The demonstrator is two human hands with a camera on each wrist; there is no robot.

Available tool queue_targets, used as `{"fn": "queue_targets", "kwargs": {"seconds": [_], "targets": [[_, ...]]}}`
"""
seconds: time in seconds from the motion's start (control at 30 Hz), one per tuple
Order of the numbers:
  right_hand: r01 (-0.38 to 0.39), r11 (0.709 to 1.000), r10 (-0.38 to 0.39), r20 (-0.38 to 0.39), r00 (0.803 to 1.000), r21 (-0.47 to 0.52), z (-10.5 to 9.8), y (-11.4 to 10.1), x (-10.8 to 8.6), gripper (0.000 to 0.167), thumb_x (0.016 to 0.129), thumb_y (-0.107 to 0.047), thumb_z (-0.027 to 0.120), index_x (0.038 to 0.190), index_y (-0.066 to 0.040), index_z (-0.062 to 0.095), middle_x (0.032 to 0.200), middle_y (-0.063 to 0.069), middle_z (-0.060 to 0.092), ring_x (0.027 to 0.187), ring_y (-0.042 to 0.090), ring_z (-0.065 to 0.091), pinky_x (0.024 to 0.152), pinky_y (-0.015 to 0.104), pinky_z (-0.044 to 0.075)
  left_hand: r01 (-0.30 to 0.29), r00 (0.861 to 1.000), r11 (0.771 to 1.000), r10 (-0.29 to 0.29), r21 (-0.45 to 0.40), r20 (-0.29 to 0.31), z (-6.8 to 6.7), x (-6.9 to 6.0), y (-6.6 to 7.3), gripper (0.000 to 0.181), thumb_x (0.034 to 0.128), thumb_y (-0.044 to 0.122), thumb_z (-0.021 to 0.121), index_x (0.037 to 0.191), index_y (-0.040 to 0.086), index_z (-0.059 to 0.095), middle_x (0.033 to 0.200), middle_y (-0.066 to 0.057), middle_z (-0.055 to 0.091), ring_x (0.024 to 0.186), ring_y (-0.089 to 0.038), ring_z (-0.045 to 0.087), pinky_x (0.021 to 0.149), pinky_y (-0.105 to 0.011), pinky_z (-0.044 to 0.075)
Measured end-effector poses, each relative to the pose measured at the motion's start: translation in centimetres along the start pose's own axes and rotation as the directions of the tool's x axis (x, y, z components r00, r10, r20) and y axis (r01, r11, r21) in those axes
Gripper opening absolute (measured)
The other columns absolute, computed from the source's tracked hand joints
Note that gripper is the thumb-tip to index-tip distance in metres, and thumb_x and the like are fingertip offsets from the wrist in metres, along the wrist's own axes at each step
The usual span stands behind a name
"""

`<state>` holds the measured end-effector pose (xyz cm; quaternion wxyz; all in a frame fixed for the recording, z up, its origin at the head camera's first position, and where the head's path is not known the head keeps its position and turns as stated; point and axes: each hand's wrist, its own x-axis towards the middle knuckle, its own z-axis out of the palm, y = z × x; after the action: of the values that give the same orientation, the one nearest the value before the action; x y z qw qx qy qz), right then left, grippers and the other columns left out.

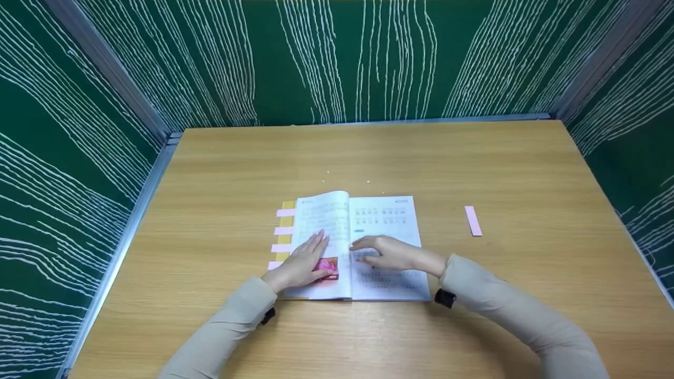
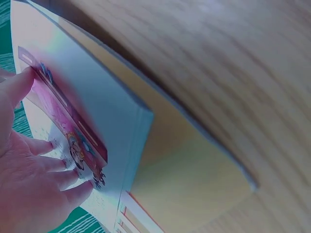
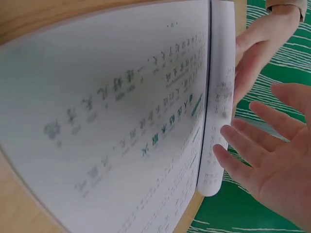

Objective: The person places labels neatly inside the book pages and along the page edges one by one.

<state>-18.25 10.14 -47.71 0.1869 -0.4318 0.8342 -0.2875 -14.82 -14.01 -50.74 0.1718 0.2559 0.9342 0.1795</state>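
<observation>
An open book [image 1: 384,221] lies on the table, its left page [image 1: 321,210] bearing a pink picture [image 1: 330,266]. My left hand [image 1: 304,264] rests flat on that page with fingers spread, the thumb on the picture. In the left wrist view the left hand [image 2: 36,179] lies across the printed page [image 2: 82,73], the cover [image 2: 180,155] showing beneath. Over the right page near the spine is my right hand [image 1: 387,252], its fingers loosely bent and holding nothing. The right wrist view shows the right hand [image 3: 277,155] beside the spine, above the pages [image 3: 97,63].
Several pink strips [image 1: 283,230] stick out from the book's left edge over a yellow band. A loose pink strip [image 1: 473,221] lies on the table [image 1: 526,184] to the right. Small white bits are scattered behind the book. Green walls [image 1: 353,58] with white lines surround the table.
</observation>
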Motion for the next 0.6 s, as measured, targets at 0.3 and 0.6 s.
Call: {"fn": "queue_targets", "kwargs": {"seconds": [0.3,0.6], "targets": [[-0.033,0.994,0.047,-0.139,0.989,0.103,-1.7,2.2,-2.7,0.025,0.087,-0.007,0.051,0.108,0.005,0.059,0.105,0.017,0.061,0.095,0.028,0.058,0.083,0.044,0.045,0.025,0.998,1.0,-0.025,0.001,0.05,0.1,0.1,-0.1,0.077,0.0885,0.043,0.046,0.142,0.002,0.008,0.148,-0.014,0.001,0.135,-0.026,0.002,0.108,-0.039,0.008],[-0.174,0.975,0.204,-0.242,0.949,0.14,-3.6,5.1,-5.7,0.025,0.088,-0.008,0.05,0.107,0.006,0.059,0.104,0.018,0.062,0.098,0.032,0.056,0.084,0.046,0.044,0.043,0.998,0.999,-0.044,0.017,0.054,0.2,0.1,-0.4,0.077,0.0881,0.045,0.045,0.142,0.003,0.009,0.148,-0.013,0.002,0.135,-0.026,0.002,0.108,-0.04,0.009]]}}
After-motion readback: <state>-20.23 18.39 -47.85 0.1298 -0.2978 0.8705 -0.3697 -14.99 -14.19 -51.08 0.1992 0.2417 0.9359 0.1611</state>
